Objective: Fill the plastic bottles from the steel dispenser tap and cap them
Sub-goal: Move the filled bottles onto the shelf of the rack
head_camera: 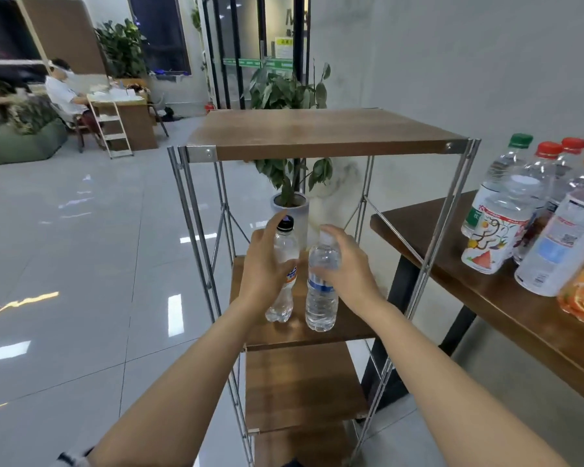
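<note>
Head view, left to right: far off, a seated person (63, 92) is at a desk beside a small stepladder (113, 129), on a glossy tiled floor (81, 264). In the middle stands a steel-framed rack (196, 210) with wooden shelves, and a potted plant (289, 183) shows behind it.

On the rack's middle shelf (351, 326) two plastic bottles stand upright, just beside each other. The left hand (265, 267) holds the black-capped bottle (282, 306), thumb curled across its orange-and-white label and forefinger reaching up beside the cap. The blue-labelled bottle (321, 299) is gripped from above by the right hand (351, 264), whose fingers wrap the neck and shoulder and hide the cap. The two hands are near each other, each clamped on its own bottle.

To the right, a dark wooden counter (486, 298) carries a cluster of capped bottles (506, 210) with green, red and orange caps, well apart from the hands.
</note>
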